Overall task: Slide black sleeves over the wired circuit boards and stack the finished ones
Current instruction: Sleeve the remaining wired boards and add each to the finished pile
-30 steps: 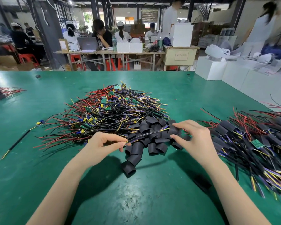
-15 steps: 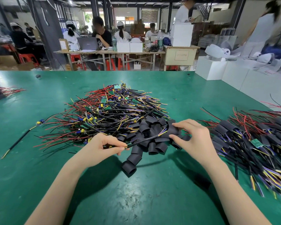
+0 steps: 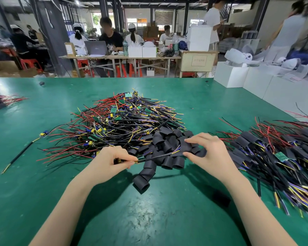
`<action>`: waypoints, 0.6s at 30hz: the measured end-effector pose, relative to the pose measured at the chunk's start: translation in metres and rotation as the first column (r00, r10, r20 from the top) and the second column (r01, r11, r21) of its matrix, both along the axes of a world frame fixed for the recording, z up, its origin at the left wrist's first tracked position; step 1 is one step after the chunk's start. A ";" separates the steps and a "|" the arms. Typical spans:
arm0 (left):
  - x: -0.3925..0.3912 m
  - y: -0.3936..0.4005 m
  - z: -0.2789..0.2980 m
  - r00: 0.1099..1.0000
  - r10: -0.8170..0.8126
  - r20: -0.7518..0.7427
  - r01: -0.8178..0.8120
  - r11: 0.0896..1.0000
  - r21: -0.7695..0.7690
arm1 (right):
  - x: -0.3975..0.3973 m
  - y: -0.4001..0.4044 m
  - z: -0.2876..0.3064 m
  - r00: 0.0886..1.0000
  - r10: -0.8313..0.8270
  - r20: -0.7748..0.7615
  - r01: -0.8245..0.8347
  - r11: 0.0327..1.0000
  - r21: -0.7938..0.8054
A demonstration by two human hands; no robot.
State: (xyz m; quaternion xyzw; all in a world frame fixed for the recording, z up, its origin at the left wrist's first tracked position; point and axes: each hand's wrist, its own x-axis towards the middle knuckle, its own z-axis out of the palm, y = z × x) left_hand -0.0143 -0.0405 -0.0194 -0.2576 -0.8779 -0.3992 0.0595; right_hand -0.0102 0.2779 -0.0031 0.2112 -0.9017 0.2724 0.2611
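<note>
At frame centre the left hand [image 3: 112, 159] pinches a wired board [image 3: 120, 161], its black lead running right into a flat black sleeve [image 3: 186, 147] pinched by the right hand [image 3: 209, 153]; finished stack [image 3: 281, 157] lies right.

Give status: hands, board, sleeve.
Left hand grips wired board. Right hand pinches sleeve, wire ends entering it. Sleeve not yet over board. Loose sleeves crowd underneath.

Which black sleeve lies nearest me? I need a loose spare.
The sleeve at the tail of the loose heap, below the left hand, its open end facing you.
</note>
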 end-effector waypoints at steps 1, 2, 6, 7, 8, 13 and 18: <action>0.001 0.000 0.000 0.999 -0.004 -0.033 0.004 1.000 -0.017 | 0.000 0.000 -0.001 1.000 -0.008 0.004 0.008 1.000 0.015; 0.001 0.001 0.001 0.997 -0.011 -0.072 0.009 0.999 -0.036 | 0.000 -0.001 -0.001 1.000 -0.019 0.010 0.019 0.999 0.033; 0.003 0.005 0.006 0.962 -0.053 -0.268 0.018 0.991 -0.132 | 0.000 -0.002 -0.004 0.998 -0.053 0.044 0.049 0.994 0.101; 0.003 0.006 0.007 0.952 -0.057 -0.302 0.013 0.989 -0.146 | 0.000 -0.003 -0.004 0.997 -0.052 0.049 0.046 0.992 0.113; 0.003 0.008 0.009 0.943 -0.056 -0.329 0.005 0.988 -0.154 | 0.000 -0.004 -0.004 0.998 -0.047 0.051 0.041 0.991 0.126; 0.009 0.018 0.012 0.916 -0.050 -0.398 -0.025 0.983 -0.181 | 0.003 -0.009 -0.003 0.999 -0.019 0.025 0.014 0.982 0.187; 0.011 0.023 0.010 0.954 -0.012 -0.299 -0.032 0.989 -0.145 | 0.004 -0.012 -0.001 1.000 -0.031 -0.005 0.031 0.945 0.325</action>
